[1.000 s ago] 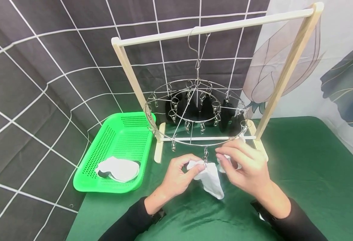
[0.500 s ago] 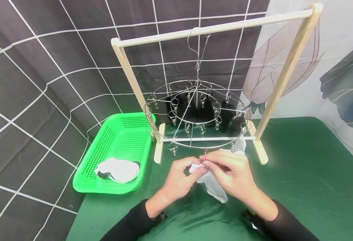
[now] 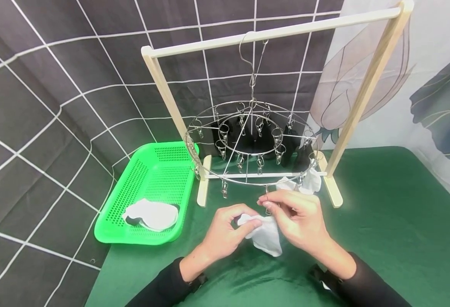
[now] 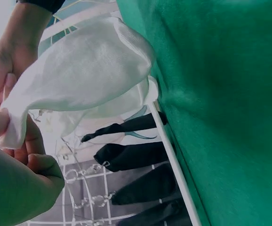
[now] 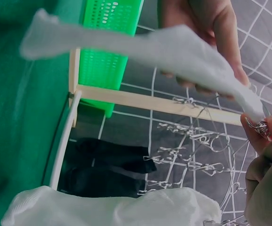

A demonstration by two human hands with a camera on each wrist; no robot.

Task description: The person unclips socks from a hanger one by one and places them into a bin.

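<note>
My left hand (image 3: 226,234) pinches a white sock (image 3: 266,238) near its top edge, between thumb and fingers. The rest of the sock hangs down over the green cloth. My right hand (image 3: 303,217) pinches a metal clip (image 5: 260,128) at the front of the round wire hanger (image 3: 244,183). In the right wrist view the sock's edge meets that clip; whether the clip bites it is hidden by the fingertips. Behind the right hand another white sock (image 3: 312,181) hangs from the hanger. Several black socks (image 4: 133,156) hang toward the back.
A pale wooden stand (image 3: 357,106) carries the hanger from its top bar. Other bare clips (image 3: 225,189) dangle from the rings. On the left, a green basket (image 3: 140,239) holds white socks (image 3: 152,215) with dark patches. Green cloth (image 3: 393,238) covers the table.
My right hand has come left from beside the hung white sock to the front clip and now pinches it. The left hand keeps the sock, its top slightly lower than half a second ago.
</note>
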